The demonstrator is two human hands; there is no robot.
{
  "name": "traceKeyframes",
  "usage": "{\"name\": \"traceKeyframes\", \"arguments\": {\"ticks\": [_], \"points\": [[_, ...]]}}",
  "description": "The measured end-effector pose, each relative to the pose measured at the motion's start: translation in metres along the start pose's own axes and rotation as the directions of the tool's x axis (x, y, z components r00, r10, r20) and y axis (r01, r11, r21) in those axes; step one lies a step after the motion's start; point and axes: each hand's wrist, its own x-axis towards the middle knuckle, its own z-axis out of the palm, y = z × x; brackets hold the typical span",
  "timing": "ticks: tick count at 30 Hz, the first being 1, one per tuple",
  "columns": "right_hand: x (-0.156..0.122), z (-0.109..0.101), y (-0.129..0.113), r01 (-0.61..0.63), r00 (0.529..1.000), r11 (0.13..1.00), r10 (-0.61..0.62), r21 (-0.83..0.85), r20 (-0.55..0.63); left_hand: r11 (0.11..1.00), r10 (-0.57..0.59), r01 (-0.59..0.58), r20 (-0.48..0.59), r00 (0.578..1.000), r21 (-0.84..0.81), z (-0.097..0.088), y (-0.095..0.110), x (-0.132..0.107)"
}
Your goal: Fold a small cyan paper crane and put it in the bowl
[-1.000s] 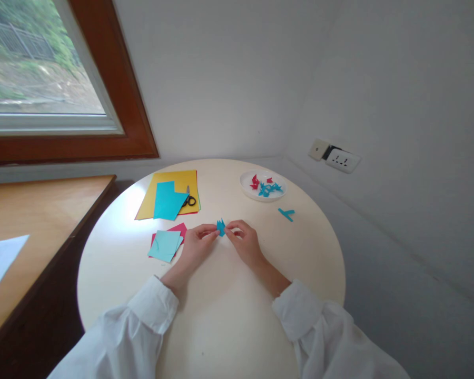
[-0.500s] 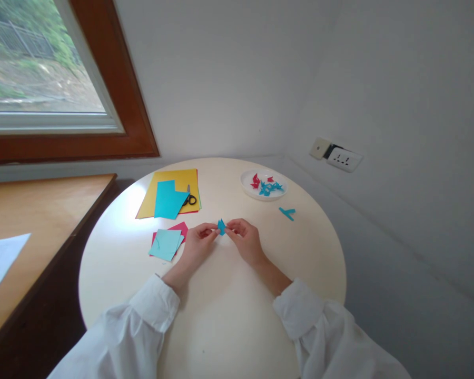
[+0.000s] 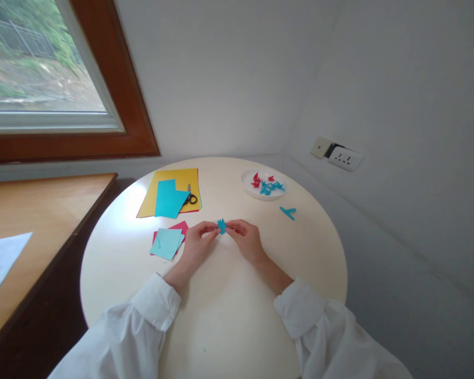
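Note:
A small folded piece of blue paper (image 3: 221, 226) sits between my two hands over the middle of the round cream table (image 3: 221, 316). My left hand (image 3: 197, 243) pinches its left side with closed fingers. My right hand (image 3: 245, 239) pinches its right side the same way. Both wrists rest low near the tabletop, in white sleeves.
Light blue and red paper squares (image 3: 166, 242) lie left of my hands. Farther back are yellow and blue sheets (image 3: 174, 197) with black-handled scissors (image 3: 189, 198). A white plate (image 3: 264, 185) holds several small folded pieces. A blue scrap (image 3: 287, 212) lies to its right. A wooden desk (image 3: 31, 221) stands left.
The blue piece has been shifted slightly between my fingertips and shows more spread points; my hands stay in nearly the same place.

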Motion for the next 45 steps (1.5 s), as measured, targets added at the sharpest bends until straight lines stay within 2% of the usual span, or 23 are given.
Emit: {"name": "traceKeyframes", "arguments": {"ticks": [9,12,17,26,30,38,41,45], "points": [[0.0008,-0.0007,-0.0017,0.011,1.0,0.999,-0.011,-0.043,0.007,0.998,-0.028,0.028,0.004,1.0,-0.06,0.0011,0.0012,-0.0008],[0.0012,0.0,0.0009,0.006,1.0,1.0,-0.006,0.014,-0.013,0.996,-0.028,0.029,0.017,0.999,-0.082,0.0017,0.0019,-0.0019],[0.0014,0.0023,0.0017,-0.088,0.996,0.989,0.086,0.121,0.027,0.993,-0.038,0.039,0.015,0.999,-0.111,0.0019,0.0041,-0.0023],[0.0007,0.0048,-0.0049,-0.108,0.994,0.982,0.105,0.156,0.026,0.975,-0.03,0.032,0.009,0.999,-0.218,0.0029,0.0047,-0.0017],[0.0005,0.0046,-0.0062,-0.103,0.995,0.981,0.103,0.166,0.009,0.975,-0.054,0.054,0.008,0.999,-0.217,0.0032,0.0064,-0.0017],[0.0,0.0025,-0.0041,-0.08,0.996,0.99,0.076,0.118,0.043,0.968,-0.196,0.2,0.043,0.98,-0.15,0.0018,0.006,-0.0027],[-0.0007,0.003,-0.0035,-0.081,0.996,0.992,0.078,0.101,0.043,0.97,-0.188,0.196,0.071,0.98,-0.14,0.0009,0.0038,-0.0026],[-0.0022,0.0046,-0.004,-0.128,0.991,0.987,0.123,0.098,0.054,0.976,-0.178,0.179,0.02,0.984,-0.127,-0.0005,0.0056,-0.0024]]}}
